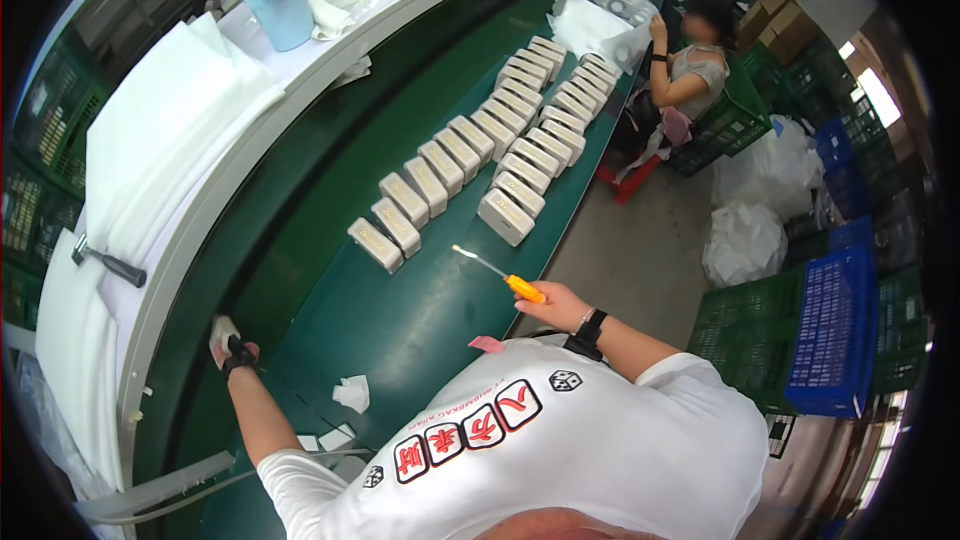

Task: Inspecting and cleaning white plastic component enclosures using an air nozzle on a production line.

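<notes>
In my right hand (556, 307), raised over the near edge of the green bench, is a screwdriver (524, 288) with an orange-yellow handle. Its thin metal shaft points up and left, and its tip looks pale. My left hand (243, 350) is stretched out to the left, closed round a white block (221, 328) low beside the curved white counter. Only part of that block shows. Ahead of both hands, two rows of white box-shaped units (377, 244) stand side by side on the green surface (400, 315), running away to the far right.
A hammer (110, 261) lies on white foam sheets (165, 130) on the left counter, with a blue jug (270, 0) farther along. A crumpled white scrap (351, 393) lies near me. A co-worker (692, 70) sits at the far right; blue and green crates (830, 340) stand at right.
</notes>
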Action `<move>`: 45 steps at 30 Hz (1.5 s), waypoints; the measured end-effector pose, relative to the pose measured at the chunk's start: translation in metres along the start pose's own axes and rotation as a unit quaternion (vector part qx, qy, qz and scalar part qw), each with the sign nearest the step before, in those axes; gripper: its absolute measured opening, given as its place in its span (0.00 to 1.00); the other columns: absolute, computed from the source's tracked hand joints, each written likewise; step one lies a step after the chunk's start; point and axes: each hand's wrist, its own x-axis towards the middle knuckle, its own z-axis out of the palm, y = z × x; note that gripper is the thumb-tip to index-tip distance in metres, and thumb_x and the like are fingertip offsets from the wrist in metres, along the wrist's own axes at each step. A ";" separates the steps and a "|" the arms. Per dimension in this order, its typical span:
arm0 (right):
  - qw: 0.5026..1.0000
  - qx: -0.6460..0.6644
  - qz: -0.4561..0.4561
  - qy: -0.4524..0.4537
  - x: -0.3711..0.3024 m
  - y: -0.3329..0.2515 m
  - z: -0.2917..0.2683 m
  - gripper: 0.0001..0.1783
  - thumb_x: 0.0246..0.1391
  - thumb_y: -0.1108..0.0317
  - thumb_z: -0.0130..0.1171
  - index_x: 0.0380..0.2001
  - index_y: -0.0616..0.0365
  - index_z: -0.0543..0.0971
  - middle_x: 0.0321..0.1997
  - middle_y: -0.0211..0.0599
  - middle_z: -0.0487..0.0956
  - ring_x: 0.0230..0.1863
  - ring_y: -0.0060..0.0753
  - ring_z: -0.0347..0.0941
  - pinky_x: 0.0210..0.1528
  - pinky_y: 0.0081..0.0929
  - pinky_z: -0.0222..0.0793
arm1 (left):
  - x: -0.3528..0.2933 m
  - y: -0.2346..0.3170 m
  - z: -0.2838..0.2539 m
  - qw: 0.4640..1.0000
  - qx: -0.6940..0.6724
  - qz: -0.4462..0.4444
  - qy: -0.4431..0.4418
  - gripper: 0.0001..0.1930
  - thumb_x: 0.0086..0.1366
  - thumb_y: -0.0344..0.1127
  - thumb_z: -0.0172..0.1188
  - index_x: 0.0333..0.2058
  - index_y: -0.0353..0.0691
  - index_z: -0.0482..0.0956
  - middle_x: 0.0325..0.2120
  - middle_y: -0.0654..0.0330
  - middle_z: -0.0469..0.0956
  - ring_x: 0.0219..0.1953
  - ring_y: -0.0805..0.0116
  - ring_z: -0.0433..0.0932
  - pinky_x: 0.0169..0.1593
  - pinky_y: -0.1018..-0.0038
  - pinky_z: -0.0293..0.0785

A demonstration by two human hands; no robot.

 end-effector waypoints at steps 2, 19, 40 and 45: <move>0.999 -0.015 -0.050 -0.001 0.003 0.005 -0.002 0.18 0.54 0.56 0.63 0.37 0.61 0.77 0.28 0.30 0.75 0.29 0.21 0.69 0.33 0.24 0.66 | -0.058 -0.020 0.023 0.998 0.003 -0.068 0.003 0.23 0.48 0.54 0.63 0.37 0.48 0.69 0.25 0.63 0.64 0.20 0.66 0.65 0.23 0.72 0.63; 0.863 -0.116 -0.251 -0.422 0.082 -0.061 -0.064 0.15 0.58 0.68 0.54 0.46 0.63 0.70 0.41 0.37 0.75 0.32 0.28 0.72 0.35 0.28 0.68 | -0.458 -0.249 -0.065 0.952 -0.221 0.094 -0.192 0.29 0.62 0.34 0.53 0.62 0.42 0.58 0.59 0.54 0.66 0.60 0.50 0.66 0.59 0.50 0.66; 0.589 -0.382 -0.339 -0.626 0.050 -0.121 -0.005 0.22 0.56 0.52 0.57 0.31 0.65 0.71 0.24 0.54 0.75 0.28 0.58 0.71 0.30 0.43 0.65 | -0.590 -0.408 -0.137 0.944 -0.203 0.245 0.091 0.29 0.68 0.51 0.50 0.61 0.42 0.59 0.59 0.59 0.66 0.59 0.62 0.67 0.61 0.62 0.66; 0.581 -0.356 -0.337 -0.649 0.053 -0.120 0.002 0.21 0.56 0.52 0.57 0.32 0.64 0.72 0.24 0.54 0.75 0.28 0.57 0.72 0.30 0.43 0.65 | -0.596 -0.411 -0.145 0.937 -0.176 0.274 0.128 0.27 0.69 0.47 0.51 0.61 0.40 0.59 0.58 0.59 0.67 0.59 0.63 0.68 0.60 0.64 0.67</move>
